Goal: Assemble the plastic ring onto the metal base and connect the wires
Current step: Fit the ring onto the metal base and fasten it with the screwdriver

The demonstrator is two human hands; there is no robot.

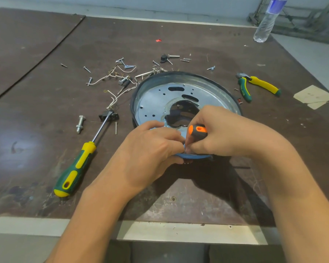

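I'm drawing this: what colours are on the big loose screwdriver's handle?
The long metal screwdriver's handle is green and yellow; head view.

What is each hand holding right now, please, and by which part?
The right hand holds a small screwdriver by its orange-and-black handle; the left hand grips the near rim of the metal base.

Green-yellow screwdriver (78, 166) left; pliers (258, 87) right; bottle (268, 19) far corner.
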